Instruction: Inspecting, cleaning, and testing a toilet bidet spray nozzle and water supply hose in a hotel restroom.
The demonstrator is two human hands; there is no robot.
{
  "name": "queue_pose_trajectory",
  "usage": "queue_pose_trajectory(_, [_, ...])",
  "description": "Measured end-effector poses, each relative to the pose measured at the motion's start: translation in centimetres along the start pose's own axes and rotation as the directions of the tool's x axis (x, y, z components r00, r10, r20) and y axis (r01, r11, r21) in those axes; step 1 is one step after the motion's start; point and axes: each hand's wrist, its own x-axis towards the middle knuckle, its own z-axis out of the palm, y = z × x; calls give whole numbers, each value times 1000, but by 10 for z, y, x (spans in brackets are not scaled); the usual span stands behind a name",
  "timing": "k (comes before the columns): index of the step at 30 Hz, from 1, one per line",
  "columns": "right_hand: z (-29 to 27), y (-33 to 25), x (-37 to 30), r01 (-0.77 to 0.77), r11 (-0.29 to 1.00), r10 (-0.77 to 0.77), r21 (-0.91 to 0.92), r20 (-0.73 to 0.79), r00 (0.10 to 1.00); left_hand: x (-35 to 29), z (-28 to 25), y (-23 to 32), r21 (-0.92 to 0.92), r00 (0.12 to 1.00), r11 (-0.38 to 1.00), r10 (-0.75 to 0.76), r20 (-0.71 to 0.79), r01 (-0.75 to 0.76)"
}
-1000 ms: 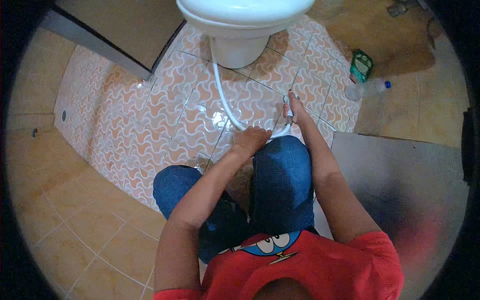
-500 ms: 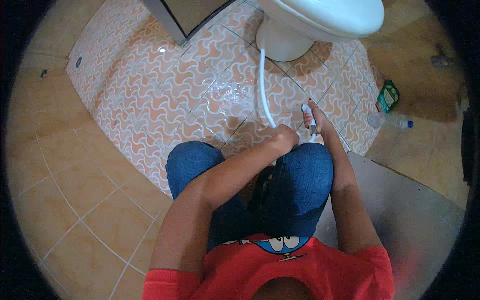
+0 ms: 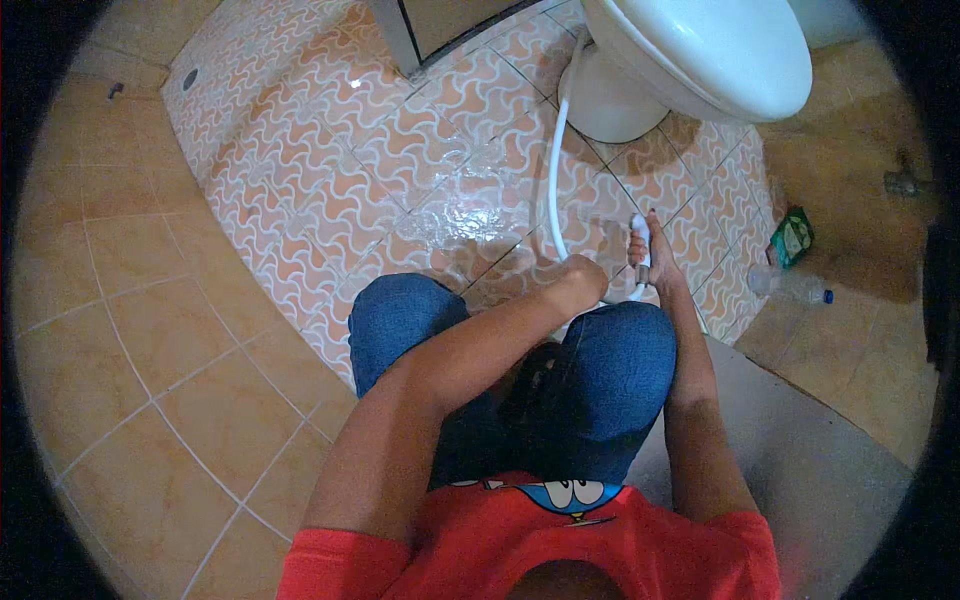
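Note:
My right hand (image 3: 655,262) is wrapped round a white handheld bidet sprayer (image 3: 641,228), just beyond my right knee. Its head points left, and a faint stream of water comes from it. My left hand (image 3: 583,281) is closed at the white hose (image 3: 555,190), between my knees and the toilet; its fingers are mostly hidden behind the back of the hand. The hose runs from beside the toilet base down to my left hand, then loops to the sprayer's lower end. Water shines on the wet patterned floor (image 3: 465,225) ahead of my knees.
A white toilet (image 3: 700,60) stands at the far right. A green packet (image 3: 792,238) and a clear bottle with a blue cap (image 3: 790,286) lie by the right wall. The corner of a grey-framed door panel (image 3: 412,60) juts in at the top. A grey panel (image 3: 760,430) lies beside my right arm.
The view has shifted, so the toilet and floor sit further right and lower. Water now shows streaming left from the sprayer, and the wet shine is wider. Both hands keep their grips.

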Motion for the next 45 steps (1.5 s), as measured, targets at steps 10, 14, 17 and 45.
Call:
queue_pose_trajectory(10, [-11,-6,-8,538,843,-503,-14,-378,778,9,10,-16,-11,980,999,-39,-193,38])
queue_pose_trajectory(14, [-2,1,-8,508,860,-496,-37,-293,818,11,11,-10,23,989,997,-74,-130,77])
queue_pose_trajectory(17, [8,2,-8,416,909,-407,-8,-218,887,14,12,-5,-16,990,990,-142,-23,141])
queue_pose_trajectory(45, [31,7,0,-187,981,192,-45,205,960,16,6,12,-32,983,993,-103,153,109])
